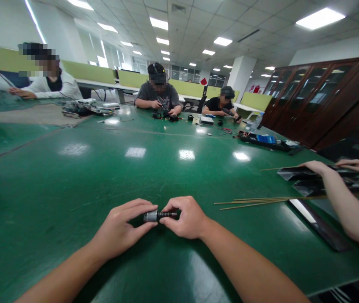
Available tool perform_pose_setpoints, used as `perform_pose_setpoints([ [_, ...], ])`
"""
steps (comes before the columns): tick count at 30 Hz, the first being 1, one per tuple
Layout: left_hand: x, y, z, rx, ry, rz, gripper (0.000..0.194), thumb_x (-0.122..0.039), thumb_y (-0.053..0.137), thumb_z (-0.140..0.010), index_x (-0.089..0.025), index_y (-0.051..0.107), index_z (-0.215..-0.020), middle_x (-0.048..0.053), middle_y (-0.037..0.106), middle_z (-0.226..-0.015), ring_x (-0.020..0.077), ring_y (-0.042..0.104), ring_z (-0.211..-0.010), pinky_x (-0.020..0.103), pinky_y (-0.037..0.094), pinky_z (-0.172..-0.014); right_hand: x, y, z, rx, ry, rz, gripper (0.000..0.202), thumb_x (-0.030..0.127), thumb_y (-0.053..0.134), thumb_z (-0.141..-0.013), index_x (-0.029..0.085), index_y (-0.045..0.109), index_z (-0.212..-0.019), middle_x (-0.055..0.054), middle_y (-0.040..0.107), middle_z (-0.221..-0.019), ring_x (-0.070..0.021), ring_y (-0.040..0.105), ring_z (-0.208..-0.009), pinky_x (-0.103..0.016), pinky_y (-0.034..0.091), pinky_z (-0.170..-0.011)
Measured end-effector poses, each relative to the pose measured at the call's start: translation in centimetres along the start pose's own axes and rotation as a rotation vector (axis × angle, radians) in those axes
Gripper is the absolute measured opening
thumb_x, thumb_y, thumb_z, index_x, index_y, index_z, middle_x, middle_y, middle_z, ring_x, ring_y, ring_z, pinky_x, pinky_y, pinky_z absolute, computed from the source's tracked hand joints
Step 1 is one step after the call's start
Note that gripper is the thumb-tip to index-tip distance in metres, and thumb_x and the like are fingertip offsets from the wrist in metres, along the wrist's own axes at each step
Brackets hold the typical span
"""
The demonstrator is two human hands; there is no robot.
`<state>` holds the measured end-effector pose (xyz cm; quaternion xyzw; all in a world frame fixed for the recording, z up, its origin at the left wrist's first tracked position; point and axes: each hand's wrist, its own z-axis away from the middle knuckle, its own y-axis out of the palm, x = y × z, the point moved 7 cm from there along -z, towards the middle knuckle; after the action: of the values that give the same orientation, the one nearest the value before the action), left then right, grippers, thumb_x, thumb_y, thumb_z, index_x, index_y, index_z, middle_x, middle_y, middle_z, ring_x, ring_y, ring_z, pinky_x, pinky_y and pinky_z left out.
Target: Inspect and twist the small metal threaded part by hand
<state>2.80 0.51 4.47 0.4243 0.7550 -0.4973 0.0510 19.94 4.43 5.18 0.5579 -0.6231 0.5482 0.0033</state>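
Low over the green table, both my hands meet at a small cylindrical metal part (pixel 151 216) with a silver barrel and a dark, ribbed, narrower end. My left hand (pixel 121 227) pinches the silver barrel between thumb and fingers from the left. From the other side, the thumb and curled fingers of my right hand (pixel 187 219) grip the dark end, whose thin tip shows between them. The part lies roughly level, pointing right. Its exact kind is not clear at this size.
Thin brass-coloured rods (pixel 255 201) lie to my right, beside a dark bar (pixel 320 225) and another person's hands (pixel 316 167) over black trays. A long black tray (pixel 264 141) sits farther back. Across the green table (pixel 110 168), several people work among small parts.
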Motion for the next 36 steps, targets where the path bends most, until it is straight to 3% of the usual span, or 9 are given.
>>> perform_pose_setpoints([
  [25,-0.38,-0.21,-0.15,0.014,0.012,0.012,0.031,-0.027,0.070,-0.087,-0.026,0.068,-0.117,0.005,0.069,-0.113,0.0177,0.066,-0.101,0.029,0.056,-0.089,0.23,-0.22,-0.04,0.020,0.006,0.021,0.012,0.029,0.073,-0.079,0.019,0.071,-0.086,-0.001,0.071,-0.078,-0.0152,0.064,-0.070,-0.024,0.045,-0.065],
  [36,-0.41,-0.23,-0.24,0.011,0.009,0.015,0.032,-0.025,0.072,-0.086,-0.029,0.068,-0.117,0.002,0.068,-0.113,0.0146,0.066,-0.101,0.026,0.055,-0.090,0.25,-0.17,-0.05,0.021,0.006,0.028,0.012,0.030,0.072,-0.079,0.020,0.071,-0.085,-0.001,0.070,-0.077,-0.0149,0.064,-0.069,-0.024,0.045,-0.065],
])
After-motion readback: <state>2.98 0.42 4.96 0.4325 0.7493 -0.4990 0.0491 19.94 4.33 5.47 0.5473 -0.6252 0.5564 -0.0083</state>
